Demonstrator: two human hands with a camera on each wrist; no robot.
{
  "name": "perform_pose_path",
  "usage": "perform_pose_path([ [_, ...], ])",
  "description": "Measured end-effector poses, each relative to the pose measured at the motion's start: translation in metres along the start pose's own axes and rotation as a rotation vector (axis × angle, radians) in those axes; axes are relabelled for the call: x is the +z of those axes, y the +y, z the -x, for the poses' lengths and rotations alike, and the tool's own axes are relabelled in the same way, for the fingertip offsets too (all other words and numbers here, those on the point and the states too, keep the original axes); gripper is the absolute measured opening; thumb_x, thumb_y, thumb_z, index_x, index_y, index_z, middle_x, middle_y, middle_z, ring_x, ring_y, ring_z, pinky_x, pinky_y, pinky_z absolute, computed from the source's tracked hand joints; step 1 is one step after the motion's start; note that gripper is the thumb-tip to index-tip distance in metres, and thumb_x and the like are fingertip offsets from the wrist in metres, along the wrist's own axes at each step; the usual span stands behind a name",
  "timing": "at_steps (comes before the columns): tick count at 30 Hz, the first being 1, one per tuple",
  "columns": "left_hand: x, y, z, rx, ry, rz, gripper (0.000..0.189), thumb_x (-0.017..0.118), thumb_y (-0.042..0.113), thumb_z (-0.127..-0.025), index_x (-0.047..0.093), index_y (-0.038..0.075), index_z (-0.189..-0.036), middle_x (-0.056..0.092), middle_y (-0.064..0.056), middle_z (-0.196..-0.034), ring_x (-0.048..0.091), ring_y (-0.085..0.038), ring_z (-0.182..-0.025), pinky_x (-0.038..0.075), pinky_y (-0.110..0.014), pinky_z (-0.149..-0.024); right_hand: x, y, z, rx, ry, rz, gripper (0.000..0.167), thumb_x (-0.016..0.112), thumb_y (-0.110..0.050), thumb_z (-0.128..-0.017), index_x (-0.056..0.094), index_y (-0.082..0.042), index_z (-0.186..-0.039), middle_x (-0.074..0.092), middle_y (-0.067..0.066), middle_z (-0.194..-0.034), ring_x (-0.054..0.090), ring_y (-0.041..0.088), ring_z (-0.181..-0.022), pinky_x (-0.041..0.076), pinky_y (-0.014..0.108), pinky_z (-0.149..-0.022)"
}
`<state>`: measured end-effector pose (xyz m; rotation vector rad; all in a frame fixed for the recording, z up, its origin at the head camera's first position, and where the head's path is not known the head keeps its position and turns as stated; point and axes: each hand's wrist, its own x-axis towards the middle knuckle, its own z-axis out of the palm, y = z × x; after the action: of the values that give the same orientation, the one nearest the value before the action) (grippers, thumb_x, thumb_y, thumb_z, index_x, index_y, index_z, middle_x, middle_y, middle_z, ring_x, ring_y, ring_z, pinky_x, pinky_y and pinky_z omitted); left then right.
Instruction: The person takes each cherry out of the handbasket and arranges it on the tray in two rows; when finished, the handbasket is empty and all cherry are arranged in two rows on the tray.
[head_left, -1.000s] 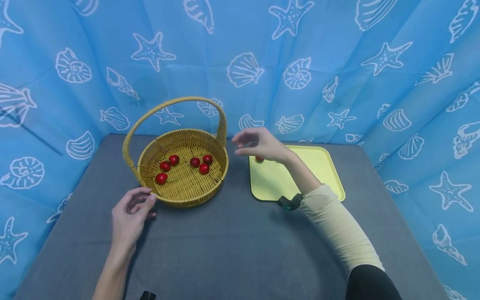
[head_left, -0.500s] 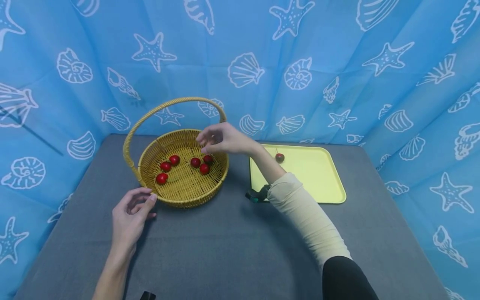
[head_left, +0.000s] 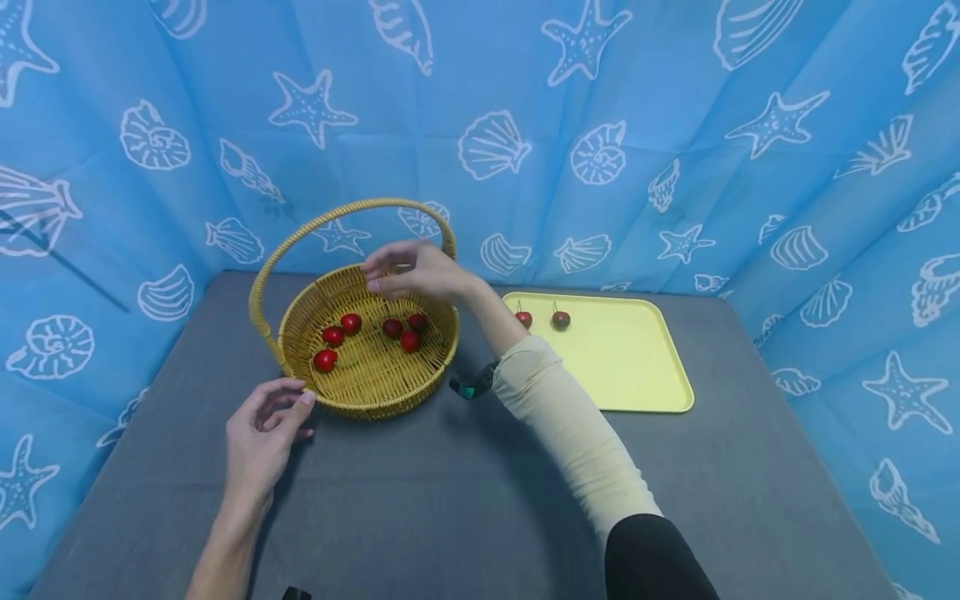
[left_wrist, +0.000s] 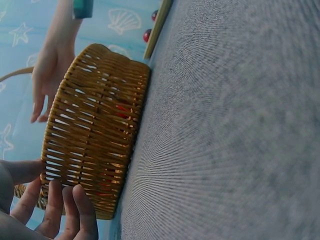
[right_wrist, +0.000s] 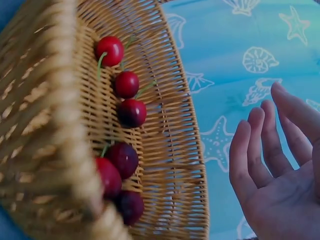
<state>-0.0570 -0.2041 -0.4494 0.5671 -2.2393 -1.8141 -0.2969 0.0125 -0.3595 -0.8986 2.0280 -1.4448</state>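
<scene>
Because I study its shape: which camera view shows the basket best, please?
The head view: basket and handle appear together, partly behind the right hand. Left wrist shows mainly the outer side; right wrist, mainly the inside, cropped.

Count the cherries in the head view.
8: three cherries at left, three more at right inside the basket, two cherries on the yellow tray. The right arm may hide others.

Home, lab or studio, I cannot tell; a screened-off work spot; a blue curtain (head_left: 420,92) with white shells (head_left: 492,145) and starfish (head_left: 311,108) hangs behind and on both sides of a grey cloth-covered tabletop (head_left: 420,500).
</scene>
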Motion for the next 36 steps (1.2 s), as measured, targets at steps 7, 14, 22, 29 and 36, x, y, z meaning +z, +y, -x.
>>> perform_pose_path([
  [7, -0.001, -0.002, 0.000, 0.007, -0.004, 0.023, 0.036, 0.077, 0.027, -0.104, 0.068, 0.009, -0.133, 0.069, 0.009, -0.104, 0.076, -0.011, -0.084, 0.068, -0.026, -0.070, 0.010, 0.005, -0.018, 0.034, 0.017, -0.237, 0.030, 0.081, -0.013, -0.099, 0.074, -0.008, -0.128, 0.074, 0.002, -0.115, 0.068, 0.040, -0.130, 0.062, 0.052, -0.110],
  [14, 0.000, -0.003, 0.001, 0.035, -0.022, 0.062, 0.036, 0.077, 0.023, -0.103, 0.068, 0.005, -0.132, 0.070, 0.006, -0.102, 0.076, -0.013, -0.081, 0.067, -0.027, -0.069, 0.017, 0.021, -0.029, 0.071, 0.030, -0.213, 0.041, 0.078, -0.015, -0.102, 0.068, 0.003, -0.136, 0.075, 0.012, -0.130, 0.069, 0.030, -0.127, 0.058, 0.058, -0.113],
  [22, 0.000, -0.001, 0.001, 0.029, -0.027, 0.045, 0.038, 0.078, 0.026, -0.103, 0.067, 0.007, -0.134, 0.069, 0.008, -0.104, 0.076, -0.012, -0.084, 0.067, -0.027, -0.070, 0.018, 0.044, -0.028, 0.184, 0.017, -0.149, 0.040, 0.077, -0.016, -0.103, 0.068, 0.001, -0.138, 0.074, 0.016, -0.136, 0.068, 0.033, -0.131, 0.055, 0.059, -0.116],
  [29, -0.001, 0.000, 0.001, 0.026, -0.014, 0.070, 0.036, 0.078, 0.024, -0.103, 0.068, 0.005, -0.132, 0.070, 0.006, -0.102, 0.076, -0.014, -0.081, 0.068, -0.028, -0.069, 0.018, 0.052, -0.030, 0.200, -0.093, -0.001, 0.038, 0.076, -0.006, -0.101, 0.070, 0.001, -0.138, 0.073, 0.019, -0.138, 0.070, 0.028, -0.128, 0.060, 0.036, -0.109],
  [36, -0.002, 0.000, 0.000, 0.031, -0.018, 0.045, 0.036, 0.078, 0.025, -0.103, 0.068, 0.007, -0.133, 0.069, 0.008, -0.102, 0.076, -0.012, -0.081, 0.067, -0.026, -0.069, 0.017, 0.053, -0.029, 0.220, -0.178, 0.072, 0.045, 0.071, 0.013, -0.094, 0.071, 0.001, -0.138, 0.069, 0.019, -0.145, 0.064, 0.032, -0.137, 0.060, 0.029, -0.104],
])
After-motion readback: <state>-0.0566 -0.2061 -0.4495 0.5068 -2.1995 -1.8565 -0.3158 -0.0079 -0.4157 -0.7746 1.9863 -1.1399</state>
